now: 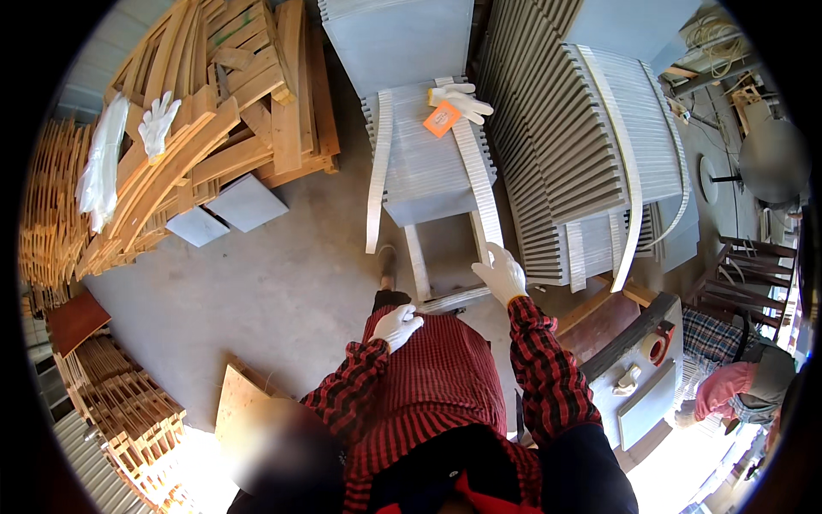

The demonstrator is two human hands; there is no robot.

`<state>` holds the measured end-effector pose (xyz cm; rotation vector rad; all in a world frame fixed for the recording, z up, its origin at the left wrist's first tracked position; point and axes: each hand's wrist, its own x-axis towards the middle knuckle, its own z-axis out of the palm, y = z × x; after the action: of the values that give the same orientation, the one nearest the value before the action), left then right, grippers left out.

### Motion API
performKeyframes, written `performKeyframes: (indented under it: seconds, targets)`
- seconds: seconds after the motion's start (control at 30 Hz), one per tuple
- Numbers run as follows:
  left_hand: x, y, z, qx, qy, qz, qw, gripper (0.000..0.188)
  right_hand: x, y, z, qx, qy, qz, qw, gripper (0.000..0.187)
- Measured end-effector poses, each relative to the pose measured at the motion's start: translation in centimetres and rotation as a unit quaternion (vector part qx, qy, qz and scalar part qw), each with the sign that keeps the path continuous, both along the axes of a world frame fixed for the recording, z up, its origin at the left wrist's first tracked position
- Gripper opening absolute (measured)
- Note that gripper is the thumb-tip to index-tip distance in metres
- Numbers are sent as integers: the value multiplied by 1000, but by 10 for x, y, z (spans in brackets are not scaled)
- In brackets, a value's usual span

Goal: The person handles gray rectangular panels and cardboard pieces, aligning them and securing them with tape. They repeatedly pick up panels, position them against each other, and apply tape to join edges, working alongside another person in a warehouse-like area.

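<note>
My left hand, in a white glove, hangs in front of my checked shirt with its fingers curled in. Nothing shows in it. Farther forward, my right hand is gloved too, its thumb and fingers apart. Its fingertips are close to the lower end of a pale strap; I cannot tell whether they touch. That strap and a second strap lie over a stack of grey panels on a low frame. On the stack rest a spare white glove and an orange card.
A taller stack of grey panels, with its own strap, stands to the right. Wooden pallets fill the far left. Two flat panels lie beside them. At the lower right, a person is near a table holding tape.
</note>
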<state>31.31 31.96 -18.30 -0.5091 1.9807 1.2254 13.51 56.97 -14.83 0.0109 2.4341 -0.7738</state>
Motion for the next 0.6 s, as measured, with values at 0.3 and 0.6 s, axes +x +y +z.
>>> performKeyframes:
  seconds: [0.3,0.6]
  targets:
    - [-150,-98,-75,-6,-4,61,998,82,-170,-153,-44,1,67,-89,994,101]
    - [-204,-98,-109,63,-35,242,968,81,-277,-218,-116,-88,76,-266,957,100]
